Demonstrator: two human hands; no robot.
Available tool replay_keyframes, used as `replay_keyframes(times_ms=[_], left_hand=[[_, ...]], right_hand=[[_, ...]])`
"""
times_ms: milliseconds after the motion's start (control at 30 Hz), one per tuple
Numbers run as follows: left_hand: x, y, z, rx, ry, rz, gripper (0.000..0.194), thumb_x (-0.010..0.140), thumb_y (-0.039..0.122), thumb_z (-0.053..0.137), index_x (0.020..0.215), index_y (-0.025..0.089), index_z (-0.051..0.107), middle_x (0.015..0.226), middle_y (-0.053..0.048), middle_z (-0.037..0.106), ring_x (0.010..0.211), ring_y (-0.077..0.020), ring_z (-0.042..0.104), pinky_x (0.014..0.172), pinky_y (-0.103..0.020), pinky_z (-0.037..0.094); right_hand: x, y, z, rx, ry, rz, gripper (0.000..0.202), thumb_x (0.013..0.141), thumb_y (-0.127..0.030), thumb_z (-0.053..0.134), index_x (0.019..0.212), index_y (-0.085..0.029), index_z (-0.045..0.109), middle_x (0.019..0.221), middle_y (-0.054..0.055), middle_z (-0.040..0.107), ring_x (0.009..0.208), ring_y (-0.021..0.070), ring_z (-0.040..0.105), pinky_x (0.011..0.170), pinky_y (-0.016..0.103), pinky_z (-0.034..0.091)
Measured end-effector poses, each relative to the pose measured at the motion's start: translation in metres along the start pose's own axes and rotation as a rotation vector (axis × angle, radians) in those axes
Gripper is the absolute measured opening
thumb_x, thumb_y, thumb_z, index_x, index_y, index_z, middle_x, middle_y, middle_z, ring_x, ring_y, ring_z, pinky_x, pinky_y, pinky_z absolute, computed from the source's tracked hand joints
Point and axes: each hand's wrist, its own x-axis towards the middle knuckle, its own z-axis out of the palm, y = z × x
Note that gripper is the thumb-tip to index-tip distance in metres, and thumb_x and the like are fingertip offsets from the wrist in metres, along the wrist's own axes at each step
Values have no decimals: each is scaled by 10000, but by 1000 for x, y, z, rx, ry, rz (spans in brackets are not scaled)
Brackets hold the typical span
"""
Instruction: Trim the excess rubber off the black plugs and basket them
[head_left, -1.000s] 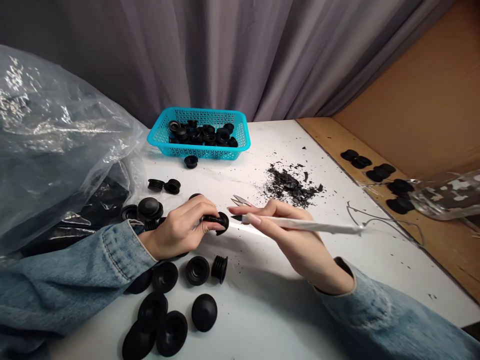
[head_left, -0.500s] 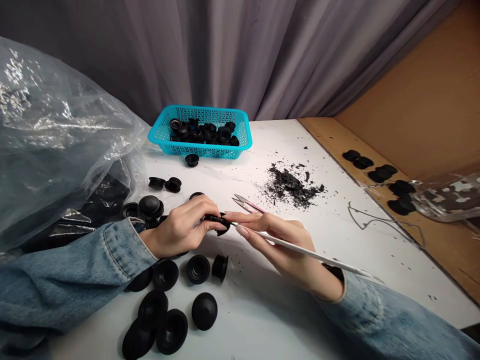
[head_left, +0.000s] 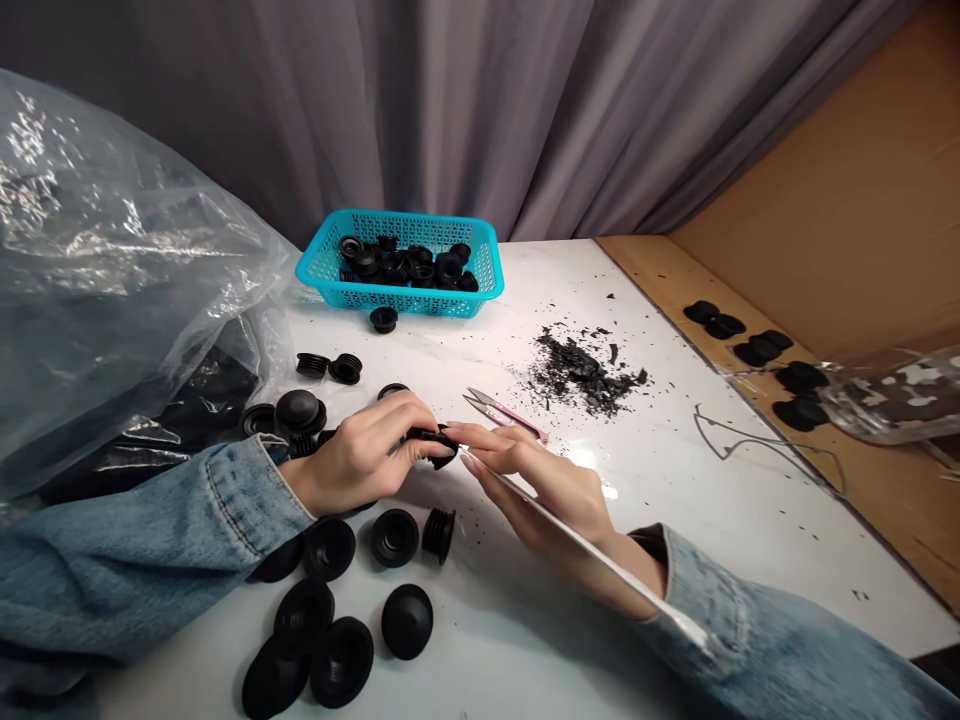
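Observation:
My left hand [head_left: 373, 455] pinches a black ribbed plug [head_left: 442, 450] between thumb and fingers; part of it is hidden. Coming from the right, my right hand [head_left: 544, 485] grips a long, thin, pale tool [head_left: 581, 540]. The tool's near end reaches back over the wrist and sleeve, while its tip meets the edge of the plug. The tool's exact kind cannot be made out. Just beyond my right fingers lie pink-handled thread snips [head_left: 499, 408]. Several loose plugs lie around my left forearm, among them an upright domed one [head_left: 407, 621] and a ribbed one on its side [head_left: 438, 535].
A turquoise basket [head_left: 405, 302] with black plugs stands at the back. Black shavings [head_left: 585, 372] are heaped right of centre. A clear plastic bag [head_left: 135, 250] fills the left side. Grey wire-like pieces [head_left: 724, 440] and black round pieces [head_left: 799, 412] lie at right.
My right hand has turned and shifted slightly left, and the tool's rear end has swung down toward the sleeve. My left hand keeps its hold on the plug, nearly unmoved.

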Motion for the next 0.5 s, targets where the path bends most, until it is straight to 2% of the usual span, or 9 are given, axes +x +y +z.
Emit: replay_keyframes(times_ms=[167,233,433,500], left_hand=[[0,0,1,26,-14,-18,39,840,106,561,813,121,538,688,-40,584,660,-130,560,605,-232,484],[0,-1,1,37,-19,-32,46,845,120,560,805,127,537,691,-37,584,656,-127,561,598,-229,483],[1,-1,1,52,-21,-45,52,843,141,572,805,130,540,700,-33,588,663,-122,568,602,-227,489],[1,0,1,31,-19,-26,50,838,138,579,808,128,541,700,-33,589,663,-123,569,602,-229,492]], right_hand=[[-4,9,16,-80,162,-167,244,835,7,494,946,-210,516,974,120,702,854,202,663,603,349,549],[-6,14,20,-78,183,-200,260,835,8,488,959,-220,512,970,114,702,851,209,660,579,355,541],[-7,21,24,-109,200,-212,228,838,1,478,930,-202,524,990,122,699,852,218,668,581,351,549],[-6,21,21,-121,212,-150,181,852,-33,489,902,-200,536,978,111,706,832,210,680,614,349,567]])
